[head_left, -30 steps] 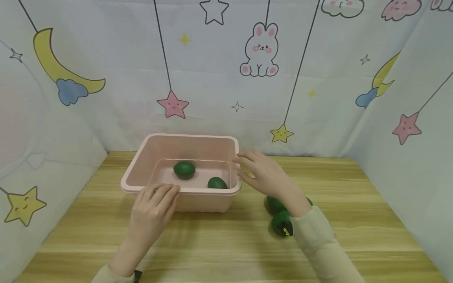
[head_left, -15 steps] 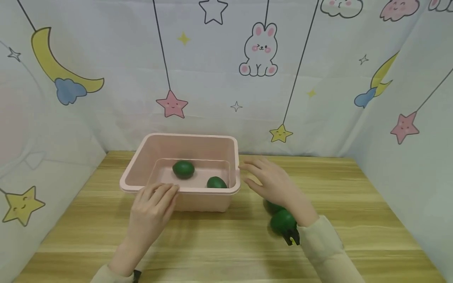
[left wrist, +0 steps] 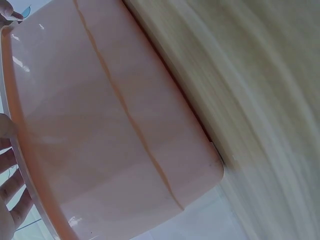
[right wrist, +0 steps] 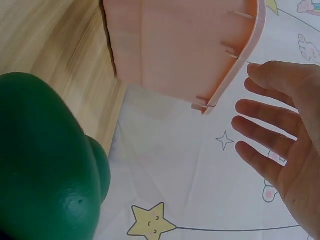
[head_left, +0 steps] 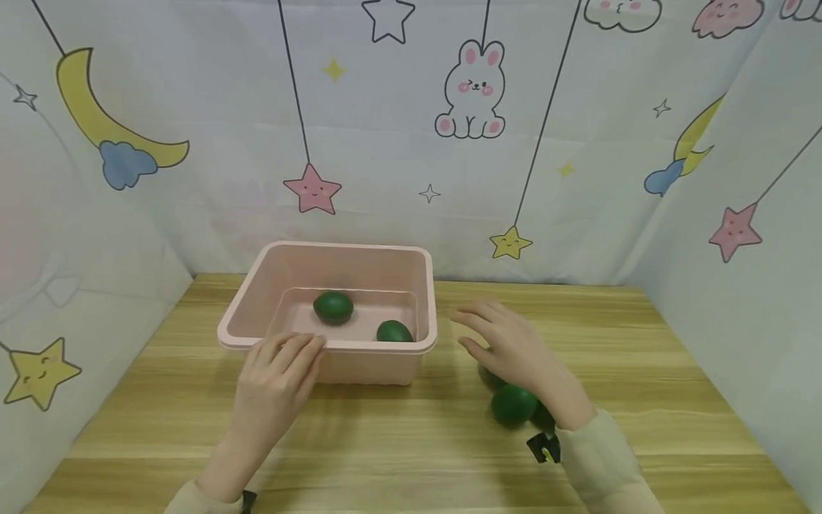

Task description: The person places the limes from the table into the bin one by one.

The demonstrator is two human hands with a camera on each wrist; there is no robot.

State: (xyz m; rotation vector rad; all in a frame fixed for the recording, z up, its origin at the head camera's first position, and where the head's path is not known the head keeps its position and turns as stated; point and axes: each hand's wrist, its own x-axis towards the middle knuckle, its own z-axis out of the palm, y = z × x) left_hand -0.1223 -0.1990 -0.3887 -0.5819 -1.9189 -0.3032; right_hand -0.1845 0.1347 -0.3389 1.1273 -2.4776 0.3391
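A pink plastic bin (head_left: 369, 365) stands on the table, left of centre. My left hand (head_left: 272, 382) grips its near rim, fingers bent over the edge; in the left wrist view the thumb (left wrist: 7, 126) touches the rim. Two glossy dark green, egg-shaped fruits, perhaps avocados, lie inside: one fruit (head_left: 333, 308) towards the back, another fruit (head_left: 394, 331) partly hidden by the near wall. My right hand (head_left: 510, 346) hovers right of the bin, fingers spread and holding nothing. Below it more green fruits (head_left: 514, 405) sit on the table, partly covered by the hand and forearm.
The wooden table (head_left: 411, 457) reaches back to a white curtain (head_left: 385, 157) printed with stars, moons and a rabbit. Similar cloth hangs along the left and right sides. A black piece (head_left: 544, 448) with a yellow mark shows at the right cuff.
My right hand has drawn back from the bin's right rim, moving right and towards me. More of the green fruits on the table now show. The left hand and the bin stay put.
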